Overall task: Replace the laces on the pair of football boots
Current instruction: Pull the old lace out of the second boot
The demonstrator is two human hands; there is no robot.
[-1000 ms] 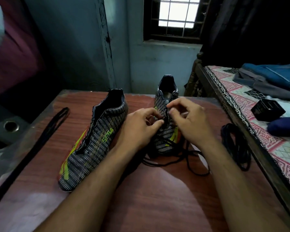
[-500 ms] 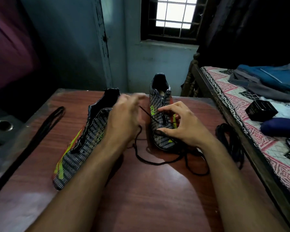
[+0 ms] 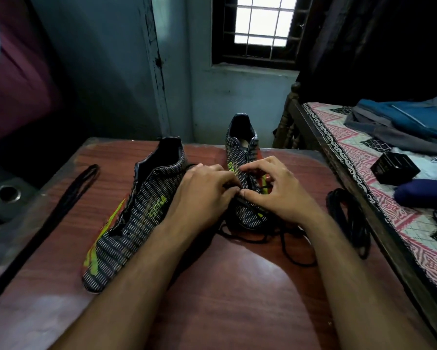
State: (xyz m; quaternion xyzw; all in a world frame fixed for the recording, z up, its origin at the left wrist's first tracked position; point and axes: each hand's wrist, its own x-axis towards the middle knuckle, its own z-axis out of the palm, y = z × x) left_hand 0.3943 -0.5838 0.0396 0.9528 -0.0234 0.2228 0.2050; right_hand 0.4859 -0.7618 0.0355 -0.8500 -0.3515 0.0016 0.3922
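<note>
The right boot [image 3: 246, 173] stands at the centre of the frame on the reddish worktop [image 3: 212, 299], its black lace [image 3: 285, 248] trailing loose below it. The left hand [image 3: 202, 195] and right hand [image 3: 275, 195] meet over its eyelets, fingers curled and pinching the lace. The left boot [image 3: 134, 215] lies beside them, centre left. One spare lace [image 3: 68, 198] lies at the left edge, a coiled lace [image 3: 348, 218] at the right, near the bed [image 3: 364, 157]
</note>
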